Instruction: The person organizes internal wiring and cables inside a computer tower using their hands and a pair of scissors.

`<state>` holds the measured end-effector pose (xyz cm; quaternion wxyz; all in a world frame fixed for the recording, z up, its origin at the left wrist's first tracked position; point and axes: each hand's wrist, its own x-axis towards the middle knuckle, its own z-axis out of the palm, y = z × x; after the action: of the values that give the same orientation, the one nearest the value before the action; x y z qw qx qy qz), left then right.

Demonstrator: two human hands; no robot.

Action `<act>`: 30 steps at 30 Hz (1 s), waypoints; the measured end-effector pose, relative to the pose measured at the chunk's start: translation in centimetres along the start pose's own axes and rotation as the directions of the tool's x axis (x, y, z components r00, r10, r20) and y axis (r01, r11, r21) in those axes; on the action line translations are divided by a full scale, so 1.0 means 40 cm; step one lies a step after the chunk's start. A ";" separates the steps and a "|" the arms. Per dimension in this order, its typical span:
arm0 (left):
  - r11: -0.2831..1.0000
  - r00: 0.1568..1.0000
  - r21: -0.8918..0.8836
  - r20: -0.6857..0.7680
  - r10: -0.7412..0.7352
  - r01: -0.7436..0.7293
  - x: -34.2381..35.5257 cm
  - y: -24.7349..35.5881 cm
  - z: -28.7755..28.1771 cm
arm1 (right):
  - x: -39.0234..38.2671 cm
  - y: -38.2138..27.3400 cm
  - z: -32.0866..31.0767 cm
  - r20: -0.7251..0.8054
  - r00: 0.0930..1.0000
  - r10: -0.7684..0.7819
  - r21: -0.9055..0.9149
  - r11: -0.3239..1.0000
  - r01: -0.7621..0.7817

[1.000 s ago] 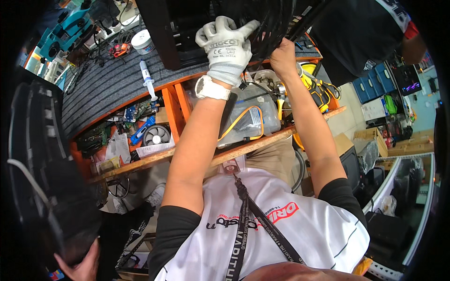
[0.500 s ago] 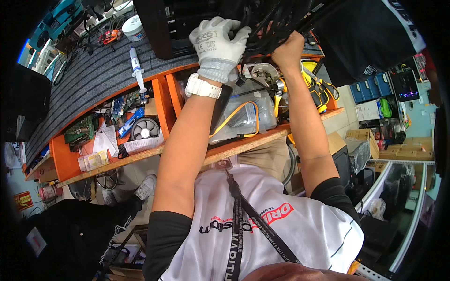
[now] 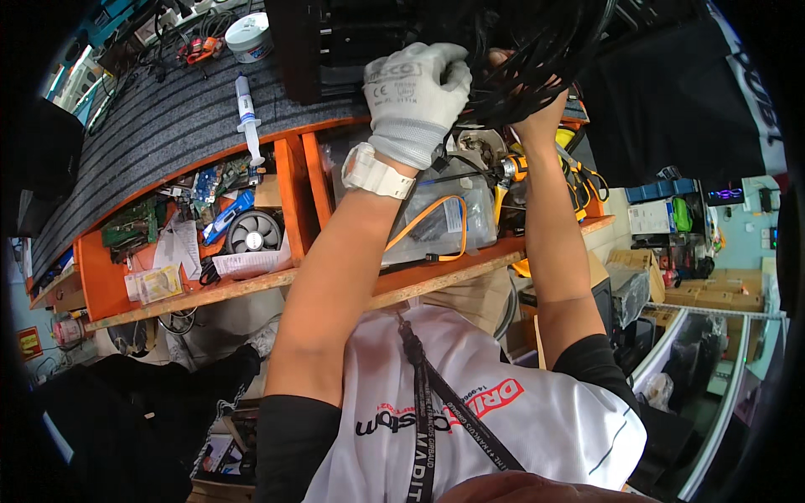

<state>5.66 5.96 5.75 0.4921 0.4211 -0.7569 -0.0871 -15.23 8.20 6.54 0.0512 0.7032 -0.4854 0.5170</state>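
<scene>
My left hand (image 3: 417, 90), in a white work glove with a white watch at the wrist, reaches to the front of a dark, open case (image 3: 356, 38). Its fingers are curled, and what they grip is hidden. Thick black cables (image 3: 537, 63) hang beside it in a loose bundle. My bare right hand (image 3: 541, 121) is closed around this bundle from below, with a fingertip showing between the strands. Part of that hand is covered by the cables.
Below the hands, an open orange drawer (image 3: 335, 285) holds a clear plastic box (image 3: 461, 220), an orange cable, yellow-handled tools, a round fan (image 3: 253, 235), circuit boards and papers. On the ribbed grey mat (image 3: 180, 113) lie a syringe (image 3: 247, 117) and a white tub (image 3: 248, 38).
The cable bundle has swung up and now covers part of my right hand, which has shifted slightly right and down. My left hand has moved a little right and down.
</scene>
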 end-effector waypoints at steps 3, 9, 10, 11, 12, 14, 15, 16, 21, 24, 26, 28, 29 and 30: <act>0.996 0.989 -0.082 -0.136 -0.054 0.043 0.003 -0.006 0.003 | 0.006 -0.002 -0.014 0.008 0.998 -0.062 -0.087 0.994 0.062; 0.946 0.995 -0.309 -0.009 -0.102 0.094 0.002 -0.021 0.012 | -0.002 -0.011 -0.044 0.157 0.987 0.030 -0.017 0.999 -0.028; 0.974 0.996 -0.221 -0.063 -0.060 0.044 0.001 -0.024 0.009 | 0.000 -0.011 -0.046 0.261 0.962 0.075 0.016 0.997 -0.082; 0.978 0.997 -0.201 -0.055 -0.059 0.047 0.003 -0.027 0.007 | 0.000 -0.011 -0.049 0.289 0.954 0.078 -0.019 0.997 -0.075; 0.974 0.998 -0.221 -0.005 -0.055 0.053 0.004 -0.029 0.002 | 0.002 -0.011 -0.050 0.270 0.953 0.135 -0.062 0.991 -0.122; 0.997 0.998 -0.055 0.039 -0.053 0.055 0.008 -0.032 -0.006 | 0.005 -0.006 -0.048 0.322 0.919 -0.226 -0.223 0.925 0.306; 0.999 0.998 -0.012 0.058 -0.040 0.041 0.011 -0.033 -0.011 | 0.001 -0.004 -0.044 0.294 0.955 -0.033 0.008 0.999 0.032; 0.998 0.996 0.047 0.084 -0.043 0.039 0.018 -0.035 -0.014 | 0.000 -0.003 -0.041 0.261 0.965 -0.020 -0.015 1.000 0.025; 0.981 0.951 0.070 0.241 -0.194 0.183 0.036 -0.030 -0.018 | -0.015 0.004 -0.037 0.207 0.978 0.016 0.050 0.998 -0.027; 0.968 0.980 0.246 0.174 -0.093 0.048 0.033 -0.029 -0.018 | -0.011 0.009 -0.038 0.239 0.966 0.101 0.150 0.979 -0.140; 0.973 0.975 0.229 0.203 -0.086 0.038 0.030 -0.032 -0.021 | -0.005 0.011 -0.044 0.263 0.954 0.146 0.201 0.958 -0.202; 0.972 0.975 0.234 0.209 -0.071 0.021 0.028 -0.035 -0.023 | -0.001 0.010 -0.053 0.294 0.922 0.250 0.193 0.930 -0.313; 0.969 0.979 0.247 0.194 -0.060 0.010 0.027 -0.036 -0.024 | -0.003 0.007 -0.057 0.287 0.931 0.227 0.188 0.939 -0.287; 0.958 0.990 0.288 0.138 -0.037 -0.004 0.028 -0.035 -0.025 | -0.007 0.003 -0.062 0.266 0.933 0.241 0.253 0.917 -0.309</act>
<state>7.08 4.54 6.24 0.3697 0.4872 -0.7911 -0.0100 -16.99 9.74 7.43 -0.1828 0.6821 -0.5013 0.5000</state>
